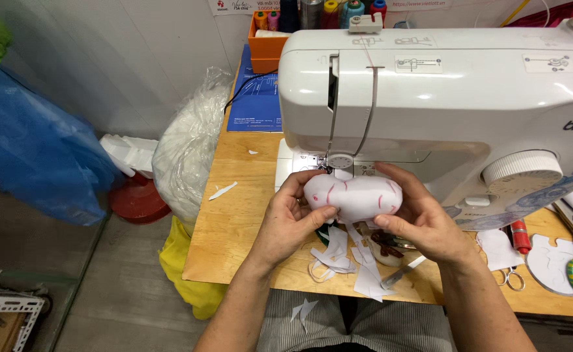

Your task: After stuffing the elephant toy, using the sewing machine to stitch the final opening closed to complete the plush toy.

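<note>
Left hand (291, 218) and right hand (423, 218) both grip the stuffed white fabric piece (353, 197), fingers closed around its ends; white fabric scraps (345, 257) lie just below the fingers; sewing machine (443, 91) directly beyond them.

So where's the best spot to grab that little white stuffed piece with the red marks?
Probably by its two rounded ends, coming in from either side, as the left hand and right hand do: the white stuffed piece lies lengthwise, plump and soft in the middle.
</note>
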